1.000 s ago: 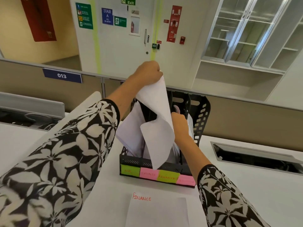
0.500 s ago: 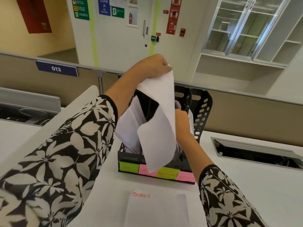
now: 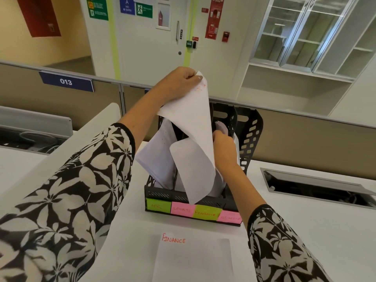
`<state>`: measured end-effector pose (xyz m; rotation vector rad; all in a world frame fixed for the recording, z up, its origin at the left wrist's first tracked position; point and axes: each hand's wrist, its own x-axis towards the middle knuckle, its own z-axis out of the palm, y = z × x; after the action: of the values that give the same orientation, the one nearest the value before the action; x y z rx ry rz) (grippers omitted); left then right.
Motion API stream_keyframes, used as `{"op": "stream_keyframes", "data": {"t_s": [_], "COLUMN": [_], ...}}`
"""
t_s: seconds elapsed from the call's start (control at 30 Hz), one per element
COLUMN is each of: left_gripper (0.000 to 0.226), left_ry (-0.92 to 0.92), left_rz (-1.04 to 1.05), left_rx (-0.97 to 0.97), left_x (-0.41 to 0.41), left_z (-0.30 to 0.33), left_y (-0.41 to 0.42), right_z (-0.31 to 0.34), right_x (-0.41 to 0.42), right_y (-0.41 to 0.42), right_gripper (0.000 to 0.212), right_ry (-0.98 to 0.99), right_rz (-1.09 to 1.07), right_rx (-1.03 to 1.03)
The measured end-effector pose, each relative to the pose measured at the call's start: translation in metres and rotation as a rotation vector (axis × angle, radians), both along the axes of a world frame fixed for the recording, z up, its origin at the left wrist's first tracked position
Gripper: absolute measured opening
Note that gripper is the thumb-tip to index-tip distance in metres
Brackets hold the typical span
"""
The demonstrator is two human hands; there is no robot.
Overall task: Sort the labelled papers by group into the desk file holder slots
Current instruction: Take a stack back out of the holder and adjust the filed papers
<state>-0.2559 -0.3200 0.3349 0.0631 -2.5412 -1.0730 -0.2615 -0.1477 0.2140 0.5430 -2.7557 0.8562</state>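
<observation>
A black desk file holder (image 3: 251, 139) stands on the white desk, its front carrying green and pink sticky labels (image 3: 206, 213) reading HR, SPORTS, FINANCE and one I cannot read. My left hand (image 3: 179, 80) pinches the top corner of a white sheet (image 3: 195, 143) that curls down over the middle slots. My right hand (image 3: 223, 148) reaches into the holder beside that sheet; its fingers are hidden behind the paper. Other white papers (image 3: 157, 157) lean in the left slots. A sheet marked FINANCE (image 3: 193, 259) lies flat on the desk in front.
A beige partition (image 3: 305, 143) with a blue "013" sign (image 3: 66, 81) runs behind the desk. A recessed cable tray (image 3: 317, 186) opens in the desk at the right. A white divider panel (image 3: 61, 143) rises at the left.
My left hand has stayed high with the sheet's corner while the sheet's lower edge hangs a little lower over the labels. My right hand has stayed at the holder.
</observation>
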Motion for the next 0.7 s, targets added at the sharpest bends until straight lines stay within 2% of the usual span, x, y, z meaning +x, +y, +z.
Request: {"op": "stream_keyframes", "data": {"t_s": [0.07, 0.17, 0.23, 0.27, 0.33, 0.4, 0.47, 0.53, 0.6, 0.7], "left_gripper": [0.036, 0.038, 0.039, 0.04, 0.041, 0.041, 0.041, 0.042, 0.041, 0.041], "left_ry": [-0.008, -0.012, -0.009, -0.008, 0.003, 0.02, 0.032, 0.041, 0.052, 0.057], "left_rz": [0.024, 0.075, 0.112, 0.132, 0.169, 0.203, 0.234, 0.267, 0.298, 0.313], "left_rx": [0.039, 0.071, 0.102, 0.123, 0.172, 0.21, 0.243, 0.283, 0.315, 0.33], "left_x": [0.0, -0.001, -0.001, 0.0, 0.001, 0.004, 0.007, 0.01, 0.012, 0.015], "left_z": [-0.005, -0.011, -0.015, -0.016, -0.017, -0.018, -0.019, -0.02, -0.021, -0.022], "left_y": [-0.001, 0.002, 0.003, 0.004, 0.004, 0.003, 0.002, 0.002, 0.001, -0.001], "right_z": [0.001, 0.002, -0.004, -0.01, -0.02, -0.027, -0.03, -0.03, -0.026, -0.028], "right_x": [0.004, 0.014, 0.019, 0.021, 0.026, 0.026, 0.026, 0.031, 0.037, 0.035], "right_y": [0.0, -0.003, 0.0, 0.003, 0.008, 0.011, 0.012, 0.014, 0.017, 0.02], "right_gripper": [0.032, 0.043, 0.048, 0.043, 0.02, 0.016, 0.028, 0.028, 0.034, 0.041], "right_ry": [-0.026, -0.21, -0.241, -0.251, -0.273, -0.255, -0.215, -0.088, -0.066, -0.141], "right_rz": [0.057, 0.072, 0.098, 0.091, 0.062, 0.009, 0.018, 0.092, 0.15, 0.169], "right_rx": [-0.13, -0.461, -0.35, -0.274, -0.291, -0.3, -0.139, 0.012, 0.0, -0.108]}}
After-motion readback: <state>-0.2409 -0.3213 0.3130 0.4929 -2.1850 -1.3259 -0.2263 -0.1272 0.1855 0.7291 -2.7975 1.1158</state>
